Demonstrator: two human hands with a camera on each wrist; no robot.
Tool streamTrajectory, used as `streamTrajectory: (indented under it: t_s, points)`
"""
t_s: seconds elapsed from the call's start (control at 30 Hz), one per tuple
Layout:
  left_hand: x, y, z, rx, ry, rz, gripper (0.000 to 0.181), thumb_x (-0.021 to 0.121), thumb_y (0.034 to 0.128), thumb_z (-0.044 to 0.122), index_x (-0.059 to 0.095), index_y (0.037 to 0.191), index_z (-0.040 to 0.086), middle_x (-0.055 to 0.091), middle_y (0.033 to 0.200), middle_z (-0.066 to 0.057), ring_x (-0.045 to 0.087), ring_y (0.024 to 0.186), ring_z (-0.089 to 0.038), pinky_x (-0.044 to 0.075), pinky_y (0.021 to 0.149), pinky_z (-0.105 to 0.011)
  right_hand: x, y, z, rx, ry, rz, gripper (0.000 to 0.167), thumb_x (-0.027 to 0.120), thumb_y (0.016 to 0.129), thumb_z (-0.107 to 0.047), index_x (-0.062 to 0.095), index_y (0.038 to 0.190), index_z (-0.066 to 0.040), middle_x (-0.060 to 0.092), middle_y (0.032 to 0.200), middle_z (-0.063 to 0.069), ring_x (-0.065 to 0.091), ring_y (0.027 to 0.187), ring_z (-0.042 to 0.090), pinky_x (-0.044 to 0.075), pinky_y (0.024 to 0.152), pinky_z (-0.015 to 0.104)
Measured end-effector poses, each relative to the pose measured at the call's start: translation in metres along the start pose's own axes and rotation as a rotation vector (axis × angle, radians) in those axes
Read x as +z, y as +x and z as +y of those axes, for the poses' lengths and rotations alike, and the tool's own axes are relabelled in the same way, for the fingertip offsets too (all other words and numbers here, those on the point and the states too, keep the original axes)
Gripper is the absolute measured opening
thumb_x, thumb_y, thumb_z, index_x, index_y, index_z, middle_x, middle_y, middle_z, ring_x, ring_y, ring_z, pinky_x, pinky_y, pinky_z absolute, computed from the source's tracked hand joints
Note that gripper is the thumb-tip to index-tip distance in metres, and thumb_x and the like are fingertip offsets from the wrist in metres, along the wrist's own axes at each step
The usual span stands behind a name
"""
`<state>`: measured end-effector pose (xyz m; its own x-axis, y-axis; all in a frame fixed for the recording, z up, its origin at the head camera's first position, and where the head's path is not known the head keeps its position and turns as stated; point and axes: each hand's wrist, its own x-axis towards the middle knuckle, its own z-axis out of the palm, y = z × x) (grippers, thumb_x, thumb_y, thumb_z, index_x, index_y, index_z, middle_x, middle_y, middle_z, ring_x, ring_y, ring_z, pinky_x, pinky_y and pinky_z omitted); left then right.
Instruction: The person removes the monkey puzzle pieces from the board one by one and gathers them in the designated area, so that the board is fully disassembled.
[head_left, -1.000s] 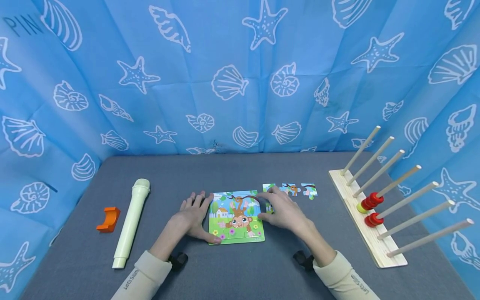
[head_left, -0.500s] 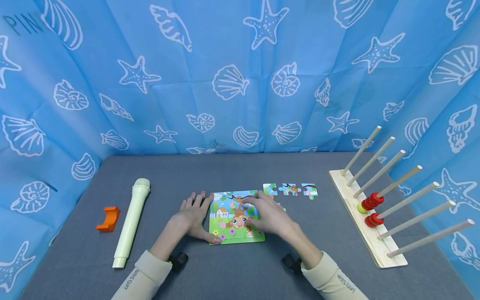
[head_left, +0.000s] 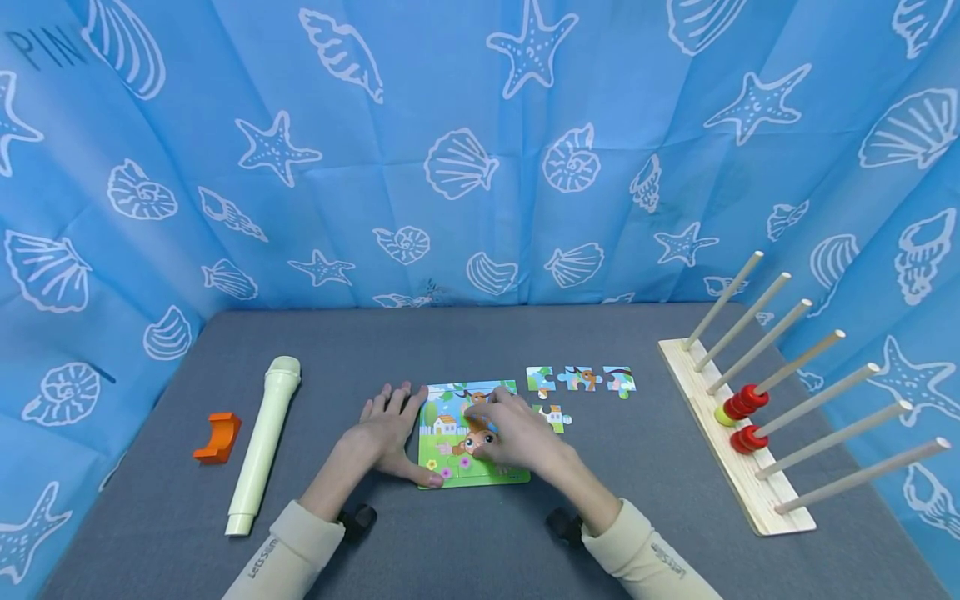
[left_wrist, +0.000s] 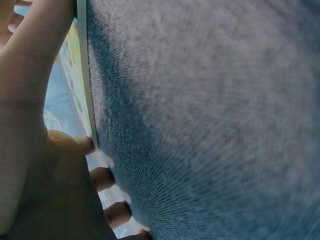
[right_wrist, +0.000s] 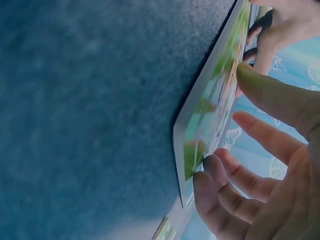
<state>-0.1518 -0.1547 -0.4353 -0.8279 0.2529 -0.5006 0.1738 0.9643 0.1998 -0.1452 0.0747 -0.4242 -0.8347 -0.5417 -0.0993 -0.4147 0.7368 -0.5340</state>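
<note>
A square monkey picture puzzle (head_left: pixel 442 450) lies flat on the grey table, its pale edge also seen in the left wrist view. My left hand (head_left: pixel 386 437) (left_wrist: pixel 50 190) rests spread at its left side, thumb on the lower left corner and fingers along the left edge. Over the puzzle's right half is my right hand (head_left: pixel 517 429) (right_wrist: pixel 270 195), thumb and fingertips touching the picture surface, partly covering the monkey. No loose piece shows between its fingers. Several loose jigsaw pieces (head_left: pixel 581 379) lie right of the puzzle, one (head_left: pixel 553 418) close to its right edge.
On the left stand out an orange curved block (head_left: pixel 218 438) and a pale green microphone-shaped stick (head_left: pixel 262 446). To the right is a wooden base (head_left: pixel 735 467) with several slanting pegs and red and yellow rings (head_left: pixel 746 402). Behind the table hangs a blue shell-patterned curtain.
My right hand has moved left from the puzzle's right edge onto its picture, uncovering loose pieces on the right. The left hand has stayed in place.
</note>
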Motion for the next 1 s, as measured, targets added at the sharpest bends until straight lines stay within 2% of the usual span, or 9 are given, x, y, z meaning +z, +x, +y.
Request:
streamTrajectory:
  t_s: [0.17, 0.4, 0.67, 1.0]
  points:
    - [0.000, -0.001, 0.000, -0.001, -0.012, 0.001, 0.137, 0.080, 0.0678, 0.076, 0.009, 0.166, 0.012, 0.009, 0.172, -0.022, 0.011, 0.157, -0.050, 0.018, 0.126, -0.065, 0.002, 0.004, -0.004, 0.010, -0.043, -0.034, 0.050, 0.087, 0.083, -0.024, 0.072, 0.130, -0.013, 0.062, 0.108, 0.010, 0.053, 0.093, 0.023, 0.051, 0.074, 0.041]
    - [0.000, 0.000, 0.000, 0.009, -0.012, -0.003, 0.136, 0.080, 0.0686, 0.076, 0.009, 0.166, 0.012, 0.009, 0.171, -0.023, 0.010, 0.157, -0.050, 0.019, 0.126, -0.065, 0.004, 0.010, -0.007, 0.043, -0.070, -0.087, 0.057, 0.087, 0.082, -0.029, 0.068, 0.135, -0.019, 0.055, 0.105, 0.006, 0.046, 0.089, 0.021, 0.041, 0.062, 0.032]
    - [0.000, 0.000, 0.000, 0.004, -0.008, -0.001, 0.136, 0.080, 0.0683, 0.076, 0.009, 0.166, 0.012, 0.009, 0.171, -0.023, 0.011, 0.157, -0.050, 0.019, 0.126, -0.065, 0.004, 0.013, -0.008, 0.054, -0.077, -0.099, 0.059, 0.089, 0.080, -0.029, 0.068, 0.134, -0.021, 0.056, 0.109, 0.008, 0.049, 0.093, 0.022, 0.044, 0.063, 0.034]
    - [-0.001, -0.001, 0.000, 0.006, -0.004, -0.008, 0.137, 0.079, 0.0684, 0.077, 0.007, 0.166, 0.013, 0.008, 0.172, -0.022, 0.009, 0.158, -0.050, 0.017, 0.127, -0.064, 0.005, 0.014, -0.007, 0.064, -0.028, -0.095, 0.056, 0.090, 0.079, -0.026, 0.069, 0.131, -0.020, 0.056, 0.109, 0.009, 0.047, 0.091, 0.023, 0.044, 0.062, 0.033]
